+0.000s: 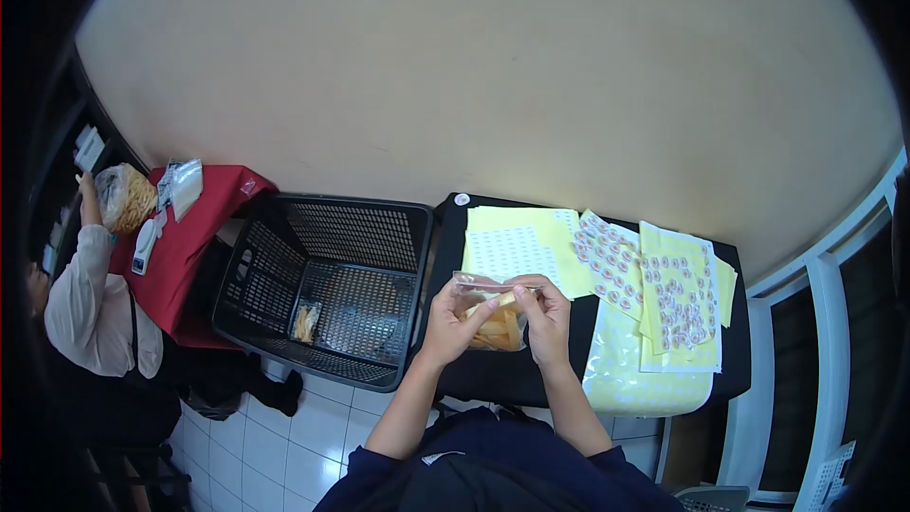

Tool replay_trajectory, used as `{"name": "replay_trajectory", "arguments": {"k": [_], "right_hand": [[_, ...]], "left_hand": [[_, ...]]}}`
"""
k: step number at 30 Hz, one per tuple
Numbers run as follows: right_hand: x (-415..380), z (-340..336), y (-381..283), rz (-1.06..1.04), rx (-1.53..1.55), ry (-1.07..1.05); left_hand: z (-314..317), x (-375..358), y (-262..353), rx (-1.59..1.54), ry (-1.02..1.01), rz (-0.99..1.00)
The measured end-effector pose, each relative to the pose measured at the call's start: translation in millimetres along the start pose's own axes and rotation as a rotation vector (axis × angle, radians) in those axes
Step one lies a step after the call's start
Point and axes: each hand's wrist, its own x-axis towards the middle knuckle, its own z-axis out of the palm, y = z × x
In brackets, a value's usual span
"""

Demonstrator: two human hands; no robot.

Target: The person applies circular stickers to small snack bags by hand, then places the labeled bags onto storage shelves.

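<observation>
A clear plastic bag of yellowish snack pieces (500, 334) is between my two hands, over the near edge of the black-covered table. My left hand (449, 324) grips its left side, thumb pressed across the upper part. On the other side my right hand (544, 322) pinches the bag near its top edge with thumb and fingers. The bag's clear upper strip shows above my thumbs, and my fingers hide part of its sides. Just beyond the hands lie yellow sticker sheets (517, 251) with small printed labels.
Left of the table stands a black plastic basket (365, 372) with one snack packet (306, 321) inside. Sheets of round stickers (678, 299) cover the table's right side. Further left, a person (95, 308) reaches toward a large bag of snacks (128, 199) on a red-covered table (204, 246).
</observation>
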Motion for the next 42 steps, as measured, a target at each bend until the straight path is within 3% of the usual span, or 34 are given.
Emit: {"name": "replay_trajectory", "arguments": {"k": [2,3,5,11,18,23,28,34,42], "right_hand": [[2,8,-1,-0.004,-0.038,0.008],[-11,-35,-19,0.013,-0.094,0.003],[-11,-41,-15,-0.049,-0.159,-0.011],[-12,-40,-22,0.080,0.022,0.009],[-15,-21,-36,-0.087,-0.072,0.013],[-15,-2,-39,-0.094,-0.098,-0.031],[-13,17,-45,-0.091,-0.109,-0.058],[-9,28,-57,-0.313,-0.322,-0.092],[-5,32,-62,-0.333,-0.353,-0.099]], "left_hand": [[-7,4,4,0.089,0.046,-0.015],[37,-7,-10,0.033,0.061,-0.025],[40,-6,-5,-0.010,0.057,-0.054],[48,-6,11,-0.078,0.036,-0.169],[47,-3,30,-0.068,0.010,-0.052],[25,-4,36,-0.051,0.027,-0.065],[14,-3,46,-0.060,0.067,0.092],[10,-1,61,-0.038,0.037,0.214],[7,6,67,0.003,-0.018,0.208]]}}
